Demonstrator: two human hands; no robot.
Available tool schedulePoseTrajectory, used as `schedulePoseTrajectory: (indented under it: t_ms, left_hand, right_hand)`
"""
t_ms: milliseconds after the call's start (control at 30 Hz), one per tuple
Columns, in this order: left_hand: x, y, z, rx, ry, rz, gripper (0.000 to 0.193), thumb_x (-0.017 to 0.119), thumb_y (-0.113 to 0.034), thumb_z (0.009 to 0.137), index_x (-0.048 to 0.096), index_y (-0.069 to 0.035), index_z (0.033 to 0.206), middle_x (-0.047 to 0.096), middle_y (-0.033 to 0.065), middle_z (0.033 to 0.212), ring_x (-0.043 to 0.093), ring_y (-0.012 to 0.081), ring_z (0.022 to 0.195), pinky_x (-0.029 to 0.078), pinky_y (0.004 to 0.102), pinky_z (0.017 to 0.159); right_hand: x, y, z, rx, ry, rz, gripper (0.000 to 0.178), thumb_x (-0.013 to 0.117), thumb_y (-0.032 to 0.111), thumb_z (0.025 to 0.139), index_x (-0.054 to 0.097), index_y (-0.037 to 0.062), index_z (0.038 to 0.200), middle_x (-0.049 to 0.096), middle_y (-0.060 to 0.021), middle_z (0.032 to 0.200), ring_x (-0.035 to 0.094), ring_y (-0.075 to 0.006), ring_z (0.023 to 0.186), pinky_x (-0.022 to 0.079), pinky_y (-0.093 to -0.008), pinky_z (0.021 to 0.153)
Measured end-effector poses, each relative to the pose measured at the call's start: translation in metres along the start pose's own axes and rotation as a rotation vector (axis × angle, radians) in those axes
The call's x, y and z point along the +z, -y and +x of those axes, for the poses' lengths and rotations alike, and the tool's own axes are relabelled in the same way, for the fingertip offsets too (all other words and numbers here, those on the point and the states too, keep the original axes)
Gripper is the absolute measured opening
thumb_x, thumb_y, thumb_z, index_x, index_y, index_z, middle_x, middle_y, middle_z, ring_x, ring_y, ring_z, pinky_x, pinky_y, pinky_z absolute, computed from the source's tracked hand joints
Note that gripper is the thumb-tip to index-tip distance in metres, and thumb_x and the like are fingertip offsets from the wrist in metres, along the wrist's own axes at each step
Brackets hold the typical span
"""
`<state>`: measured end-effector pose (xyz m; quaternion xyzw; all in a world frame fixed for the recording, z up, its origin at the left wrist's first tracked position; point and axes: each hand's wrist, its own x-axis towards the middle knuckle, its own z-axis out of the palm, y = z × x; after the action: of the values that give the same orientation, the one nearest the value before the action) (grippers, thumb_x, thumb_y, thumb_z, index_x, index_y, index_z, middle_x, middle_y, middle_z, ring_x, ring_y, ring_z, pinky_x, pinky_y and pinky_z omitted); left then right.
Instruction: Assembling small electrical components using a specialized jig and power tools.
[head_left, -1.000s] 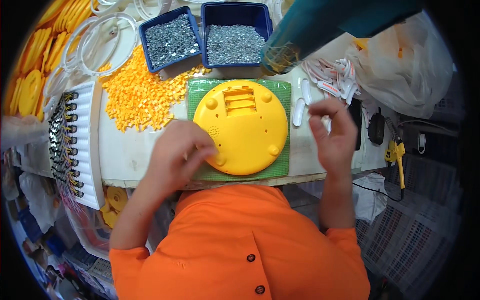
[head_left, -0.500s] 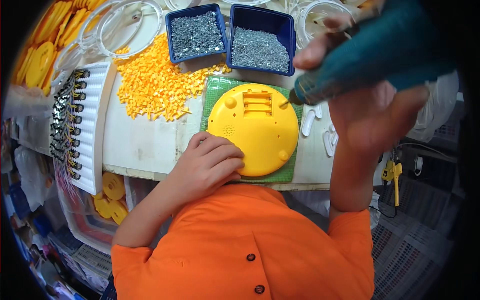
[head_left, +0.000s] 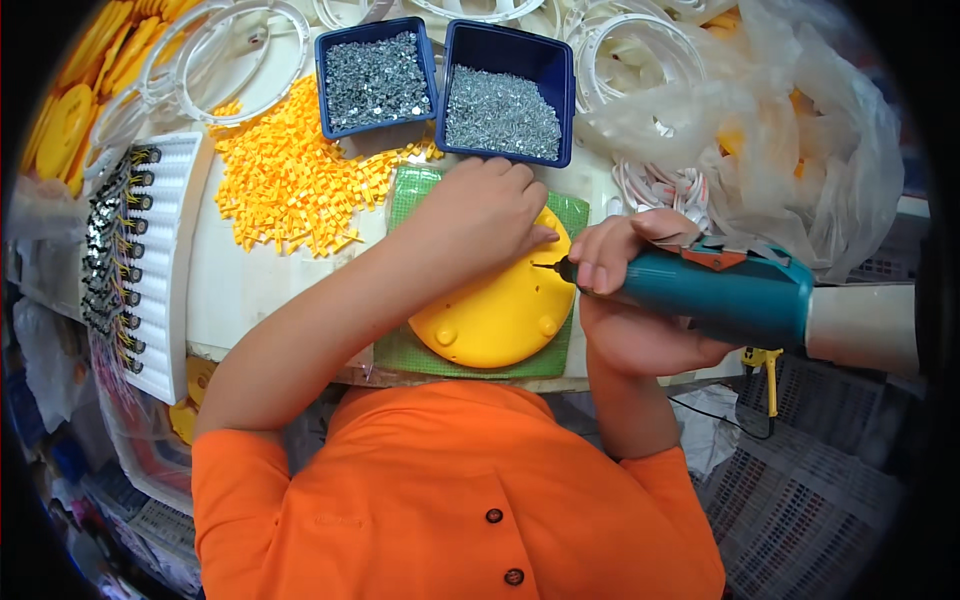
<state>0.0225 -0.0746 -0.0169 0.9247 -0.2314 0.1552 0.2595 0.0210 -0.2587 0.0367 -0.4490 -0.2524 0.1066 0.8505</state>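
Observation:
A round yellow plastic housing lies on a green mat at the table's near edge. My left hand reaches across its upper part, fingers bent over the far side and thumb on the surface. That hand and forearm hide much of the housing, including the battery compartment. In my right hand is a teal electric screwdriver, held nearly level. Its thin bit points left, with the tip at a small hole in the housing; whether it touches cannot be told.
Two blue bins of small metal screws stand behind the mat. A heap of small yellow plastic pieces spreads to their left. A white foam tray holds wired parts. White rings and clear plastic bags crowd the back right.
My left hand has gone from the housing's near left edge to its far part. The housing appears turned. The screwdriver has come down and left, now lying level with its tip near the housing's middle.

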Motion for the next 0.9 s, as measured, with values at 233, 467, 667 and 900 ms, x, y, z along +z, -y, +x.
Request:
schedulePoseTrajectory:
  t_ms: [233, 467, 667, 900]
  left_hand:
    - [0.010, 0.001, 0.001, -0.069, 0.034, -0.013, 0.038, 0.067, -0.040, 0.090, 0.067, -0.002, 0.091, 0.065, 0.0134, 0.093, 0.063, 0.0298, 0.094, 0.051, 0.0413, 0.077]
    - [0.009, 0.001, -0.001, -0.076, 0.073, -0.024, 0.038, 0.068, -0.039, 0.089, 0.068, -0.002, 0.092, 0.065, 0.0130, 0.095, 0.063, 0.0297, 0.096, 0.050, 0.0403, 0.080]
    - [0.004, -0.001, 0.002, -0.090, 0.066, -0.078, 0.043, 0.066, -0.042, 0.091, 0.070, 0.001, 0.094, 0.067, 0.0146, 0.095, 0.064, 0.0304, 0.097, 0.051, 0.0414, 0.080]
    - [0.006, 0.001, 0.005, -0.114, 0.173, -0.091, 0.046, 0.065, -0.046, 0.093, 0.069, 0.000, 0.097, 0.066, 0.0146, 0.100, 0.063, 0.0308, 0.100, 0.051, 0.0419, 0.084]
  right_hand:
    - [-0.006, -0.022, -0.002, -0.010, 0.116, 0.019, 0.074, 0.048, 0.062, 0.092, 0.061, -0.0066, 0.116, 0.064, -0.0152, 0.092, 0.061, -0.0228, 0.079, 0.048, -0.0391, 0.085]
    - [-0.014, -0.025, -0.001, 0.013, 0.185, -0.086, 0.091, 0.045, 0.082, 0.083, 0.063, -0.0022, 0.114, 0.062, -0.0119, 0.075, 0.058, -0.0247, 0.068, 0.046, -0.0402, 0.072]
    - [0.020, 0.002, 0.001, -0.023, -0.004, -0.131, 0.094, 0.038, 0.085, 0.086, 0.060, 0.0024, 0.124, 0.062, -0.0089, 0.074, 0.057, -0.0241, 0.066, 0.045, -0.0405, 0.070]
    - [0.054, -0.024, -0.010, 0.058, 0.330, -0.121, 0.024, 0.063, 0.015, 0.100, 0.058, 0.0069, 0.122, 0.064, -0.0092, 0.076, 0.059, -0.0208, 0.064, 0.052, -0.0384, 0.073]
